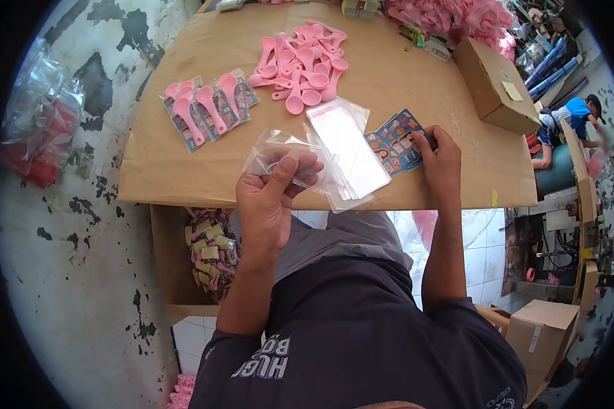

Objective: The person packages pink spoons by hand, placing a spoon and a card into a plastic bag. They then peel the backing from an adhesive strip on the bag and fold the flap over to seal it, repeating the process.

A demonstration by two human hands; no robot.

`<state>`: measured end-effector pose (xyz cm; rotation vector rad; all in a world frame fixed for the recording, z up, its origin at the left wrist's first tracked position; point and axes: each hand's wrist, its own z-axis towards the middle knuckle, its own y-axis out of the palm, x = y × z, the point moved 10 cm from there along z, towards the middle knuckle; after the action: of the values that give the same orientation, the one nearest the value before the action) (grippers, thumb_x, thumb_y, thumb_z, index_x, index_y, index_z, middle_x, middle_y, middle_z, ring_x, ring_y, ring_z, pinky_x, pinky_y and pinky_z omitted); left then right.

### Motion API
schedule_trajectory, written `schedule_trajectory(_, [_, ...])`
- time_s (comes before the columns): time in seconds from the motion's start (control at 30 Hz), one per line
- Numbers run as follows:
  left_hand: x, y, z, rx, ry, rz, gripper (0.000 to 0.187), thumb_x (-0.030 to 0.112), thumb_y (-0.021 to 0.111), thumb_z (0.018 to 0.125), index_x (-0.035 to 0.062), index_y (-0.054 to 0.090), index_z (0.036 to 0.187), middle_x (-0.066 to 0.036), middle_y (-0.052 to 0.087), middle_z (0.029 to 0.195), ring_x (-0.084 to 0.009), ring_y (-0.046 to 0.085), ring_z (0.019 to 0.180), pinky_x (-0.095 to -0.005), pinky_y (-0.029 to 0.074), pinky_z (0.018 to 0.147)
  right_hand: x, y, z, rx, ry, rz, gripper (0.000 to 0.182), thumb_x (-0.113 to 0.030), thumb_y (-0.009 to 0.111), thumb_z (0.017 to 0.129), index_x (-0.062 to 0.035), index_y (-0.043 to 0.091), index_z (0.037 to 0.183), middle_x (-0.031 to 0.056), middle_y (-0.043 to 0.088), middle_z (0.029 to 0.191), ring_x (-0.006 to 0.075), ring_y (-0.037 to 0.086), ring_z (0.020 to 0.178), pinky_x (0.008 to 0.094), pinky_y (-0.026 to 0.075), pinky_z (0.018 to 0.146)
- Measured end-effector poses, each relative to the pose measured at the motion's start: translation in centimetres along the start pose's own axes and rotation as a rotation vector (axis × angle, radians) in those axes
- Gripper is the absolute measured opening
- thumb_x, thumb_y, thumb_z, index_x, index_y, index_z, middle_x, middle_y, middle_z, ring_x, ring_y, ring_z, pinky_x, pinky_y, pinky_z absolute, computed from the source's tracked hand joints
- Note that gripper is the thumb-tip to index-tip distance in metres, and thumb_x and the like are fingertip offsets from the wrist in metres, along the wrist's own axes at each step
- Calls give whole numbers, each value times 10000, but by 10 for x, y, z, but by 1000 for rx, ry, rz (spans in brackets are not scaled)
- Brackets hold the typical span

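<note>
Here my left hand (269,198) pinched a crinkly clear plastic bag (280,153) above the brown paper-covered table (157,170), while my right hand (440,160) gripped glossy printed cards (392,143) beside flat sleeves (344,146).

Printed cards (396,142) partly under right hand (440,163), print illegible.

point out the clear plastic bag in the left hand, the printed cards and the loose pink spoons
clear plastic bag (280,153), head view, crinkled middle
printed paper cards (392,146), head view, top card's face
loose pink plastic spoons (303,61), head view, centre of pile
</note>
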<state>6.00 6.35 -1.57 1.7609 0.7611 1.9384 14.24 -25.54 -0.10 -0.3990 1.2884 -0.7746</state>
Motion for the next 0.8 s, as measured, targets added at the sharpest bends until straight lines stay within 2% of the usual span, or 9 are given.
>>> schedule_trajectory(0.07, [1, 2, -1, 3, 10, -35, 202, 147, 660, 1010, 2, 666, 1150, -152, 746, 1058, -246, 741, 980, -339, 630, 832, 0, -7, 0, 46, -31, -53, 214, -195, 718, 936, 14, 678, 903, 144, 669, 865, 270, 623, 752, 403, 486, 705])
schedule_trajectory(0.13, [2, 5, 2, 7, 1, -87, 198, 141, 645, 1019, 4, 665, 1159, -154, 742, 1083, -248, 736, 1005, -350, 625, 866, -36, -29, -8, 304, -367, -157, 193, -185, 683, 966, 6, 711, 959, 120, 667, 808, 245, 614, 710, 366, 484, 676])
schedule_trajectory(0.23, [3, 9, 9, 16, 5, -115, 196, 138, 642, 1020, 6, 658, 1164, -159, 739, 1108, -253, 730, 1037, -359, 617, 903, -45, -41, -11, 334, -236, 86, 206, -194, 666, 993, 5, 717, 983, 83, 664, 775, 177, 605, 690, 324, 475, 640])
schedule_trajectory(0.27, [3, 10, 13, 1, 3, -120, 219, 132, 638, 1021, 3, 631, 1198, -174, 723, 1164, -266, 716, 1089, -360, 604, 938, -43, -35, -12, 262, -153, 253, 215, -208, 645, 1024, -6, 719, 1004, 22, 647, 746, 90, 557, 633, 268, 447, 582])
schedule_trajectory(0.3, [2, 9, 17, 8, 0, -117, 219, 132, 638, 1021, 3, 631, 1198, -174, 723, 1164, -266, 716, 1089, -360, 604, 938, -49, -34, -18, 255, -148, 254, 215, -208, 645, 1024, -6, 719, 1004, 22, 647, 746, 90, 557, 633, 268, 447, 582])
schedule_trajectory(0.37, [0, 13, 24, 5, 8, -132, 253, 136, 634, 1023, -4, 601, 1232, -189, 703, 1216, -276, 698, 1137, -353, 596, 952, -53, 1, -26, -72, -20, 644, 218, -221, 639, 1037, -15, 710, 1052, -30, 623, 736, 24, 508, 606, 213, 399, 531])
schedule_trajectory(0.4, [-2, 15, 26, 13, 1, -130, 253, 136, 634, 1023, -4, 601, 1232, -189, 703, 1216, -276, 698, 1137, -353, 596, 952, -63, 13, -32, -154, -3, 701, 212, -223, 645, 1035, -22, 695, 1082, -41, 611, 746, 2, 495, 601, 177, 379, 520])
schedule_trajectory(0.5, [-8, 16, 31, 72, -15, -141, 281, 134, 655, 1012, -39, 585, 1223, -237, 673, 1245, -320, 688, 1151, -392, 590, 969, -77, 42, -48, -363, 88, 816, 193, -185, 675, 1014, -9, 681, 1092, -19, 638, 777, 20, 533, 598, 179, 406, 521])
schedule_trajectory(0.8, [-25, 31, 37, 56, -82, -123, 333, 112, 650, 1008, -44, 550, 1284, -257, 644, 1292, -314, 675, 1175, -401, 589, 987, -76, 48, -42, -308, 83, 935, 194, -118, 711, 982, -4, 628, 1115, 5, 672, 875, 30, 569, 653, 199, 453, 567])
